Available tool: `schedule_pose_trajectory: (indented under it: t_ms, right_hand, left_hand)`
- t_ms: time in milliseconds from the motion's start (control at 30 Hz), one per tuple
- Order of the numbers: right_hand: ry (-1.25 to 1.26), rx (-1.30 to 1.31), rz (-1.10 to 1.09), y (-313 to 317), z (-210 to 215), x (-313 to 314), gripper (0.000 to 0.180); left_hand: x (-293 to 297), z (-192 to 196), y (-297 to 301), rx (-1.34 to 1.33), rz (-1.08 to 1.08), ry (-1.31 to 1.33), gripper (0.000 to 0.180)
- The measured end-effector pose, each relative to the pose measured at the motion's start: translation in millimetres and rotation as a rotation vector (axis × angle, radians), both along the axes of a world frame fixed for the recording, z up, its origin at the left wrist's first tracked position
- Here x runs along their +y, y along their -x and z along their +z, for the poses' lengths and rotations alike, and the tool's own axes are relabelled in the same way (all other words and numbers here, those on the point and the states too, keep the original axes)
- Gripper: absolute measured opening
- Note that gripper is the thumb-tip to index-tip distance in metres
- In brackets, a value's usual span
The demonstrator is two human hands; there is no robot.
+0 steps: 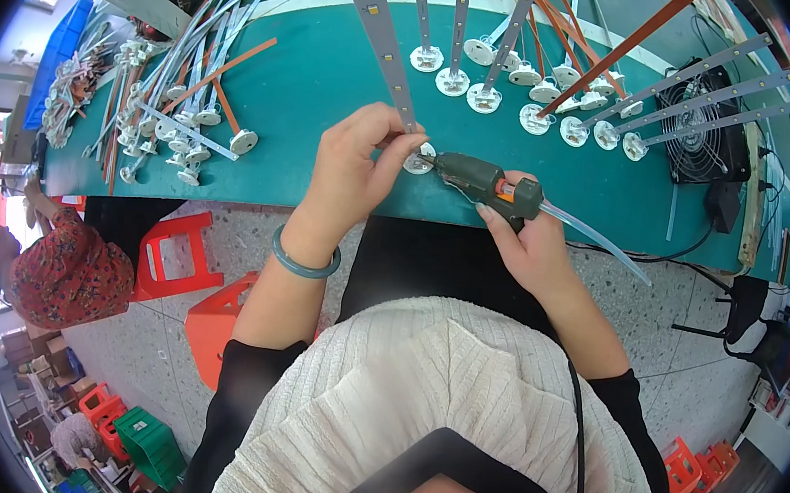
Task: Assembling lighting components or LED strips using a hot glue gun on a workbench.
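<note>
My left hand (356, 157) pinches the lower end of a grey LED strip (381, 41) studded with small lights. That strip stands up from a small white round base (416, 163) near the table's front edge. In my right hand (532, 250) is a dark green hot glue gun (474, 174), its nozzle pointing left at the base, close to my left fingertips. Whether the nozzle touches the base I cannot tell. A clear glue stick (600, 240) sticks out of the gun's back end. The fingers of my right hand are partly hidden behind the gun.
Several strips on round bases, such as this one (454, 81), stand behind my hands on the green table (292, 132). A heap of strips with bases (168, 134) lies left. At right are a black fan (711, 125) and cables. A co-worker (70, 267) sits left by a red stool (180, 259).
</note>
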State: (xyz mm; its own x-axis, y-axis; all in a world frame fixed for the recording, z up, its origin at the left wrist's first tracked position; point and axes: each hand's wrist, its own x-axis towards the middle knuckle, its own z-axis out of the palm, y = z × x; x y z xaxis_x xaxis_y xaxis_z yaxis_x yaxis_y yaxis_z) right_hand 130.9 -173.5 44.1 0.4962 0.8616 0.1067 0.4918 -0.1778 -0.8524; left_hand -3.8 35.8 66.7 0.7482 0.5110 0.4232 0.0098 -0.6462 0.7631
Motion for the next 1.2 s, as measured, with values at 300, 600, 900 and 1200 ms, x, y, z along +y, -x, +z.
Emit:
schedule_pose_trajectory:
  t_ms: [300, 600, 900, 1200]
  right_hand:
    - [0.007, 0.063, -0.049, -1.0, -3.5, -1.8, 0.035]
    - [0.02, 0.292, 0.008, -14.1, -5.6, -7.0, 0.033]
    - [-0.054, 0.306, -0.005, -17.2, -8.8, -20.9, 0.033]
    - [-0.067, 0.163, -0.02, -13.9, 3.4, -17.0, 0.027]
  left_hand:
    - [-1.4, 1.4, -1.8, -0.031, 0.001, 0.031, 0.015]
    - [-6.1, 22.3, 0.1, 0.092, -0.079, -0.139, 0.011]
    - [-6.0, 29.8, -10.5, 0.154, -0.3, -0.143, 0.016]
    - [-5.7, 29.8, -10.9, 0.199, -0.291, -0.095, 0.016]
